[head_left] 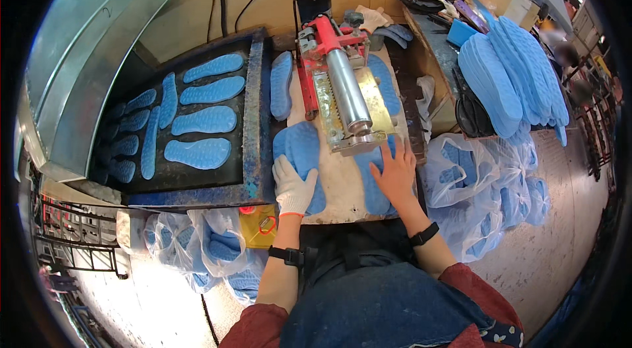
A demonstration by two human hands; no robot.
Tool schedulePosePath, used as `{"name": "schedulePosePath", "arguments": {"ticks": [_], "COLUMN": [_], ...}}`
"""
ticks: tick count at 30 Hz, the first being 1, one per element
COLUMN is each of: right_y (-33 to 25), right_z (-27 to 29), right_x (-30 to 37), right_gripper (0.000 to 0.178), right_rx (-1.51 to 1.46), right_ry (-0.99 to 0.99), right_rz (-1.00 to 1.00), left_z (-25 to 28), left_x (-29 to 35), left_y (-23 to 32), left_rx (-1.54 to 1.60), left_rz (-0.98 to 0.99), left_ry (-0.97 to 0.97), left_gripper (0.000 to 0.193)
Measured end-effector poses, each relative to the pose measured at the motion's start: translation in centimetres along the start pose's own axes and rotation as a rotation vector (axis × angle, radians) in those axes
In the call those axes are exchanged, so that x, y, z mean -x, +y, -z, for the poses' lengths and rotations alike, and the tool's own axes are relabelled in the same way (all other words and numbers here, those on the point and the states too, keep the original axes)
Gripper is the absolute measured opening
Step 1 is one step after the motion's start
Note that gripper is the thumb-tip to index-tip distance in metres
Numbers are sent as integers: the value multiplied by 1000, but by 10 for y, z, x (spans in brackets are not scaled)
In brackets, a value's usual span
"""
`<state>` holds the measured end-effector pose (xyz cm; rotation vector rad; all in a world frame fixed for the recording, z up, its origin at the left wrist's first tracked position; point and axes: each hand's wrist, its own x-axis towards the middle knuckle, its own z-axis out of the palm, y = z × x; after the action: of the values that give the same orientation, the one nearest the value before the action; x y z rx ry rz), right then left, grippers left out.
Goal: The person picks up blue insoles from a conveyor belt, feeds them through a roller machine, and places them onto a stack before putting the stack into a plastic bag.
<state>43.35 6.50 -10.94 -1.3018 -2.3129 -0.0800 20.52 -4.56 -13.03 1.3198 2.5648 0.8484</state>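
Note:
My left hand (293, 185), in a white glove, lies flat on blue shoe insoles (299, 144) at the left side of the pale work board (339, 193). Bare and with fingers spread, my right hand (396, 174) rests over another blue insole (370, 187) on the right; part of that insole is hidden under the hand. Between and beyond the hands stands a red machine with a silver roller (347, 88) and a brass-coloured plate. One insole (281, 85) lies left of the machine, and another (384, 85) shows to its right.
At left, a dark blue-edged tray bed (253, 150) carries several insoles under a metal hood (99, 39). A side table at right bears stacked insoles (490, 78) and a blue box (462, 32). Plastic bags of insoles (461, 170) and more bags (220, 243) stand below on both sides.

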Motion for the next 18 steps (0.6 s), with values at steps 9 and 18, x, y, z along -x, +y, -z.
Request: {"name": "schedulePosePath", "arguments": {"ticks": [9,18], "right_y": [6,-5], "right_z": [-37,-20], "right_x": [12,2], "right_gripper": [73,67], "right_rx": [-103,-179], "right_ry": [-15,26], "right_rz": [-90,-86], "left_z": [24,43], "left_x": [12,-33], "left_y": [72,48], "left_rx": [-207,96], "left_rz": [-246,298], "left_ry": [152,-340], "left_gripper": [81,103]}}
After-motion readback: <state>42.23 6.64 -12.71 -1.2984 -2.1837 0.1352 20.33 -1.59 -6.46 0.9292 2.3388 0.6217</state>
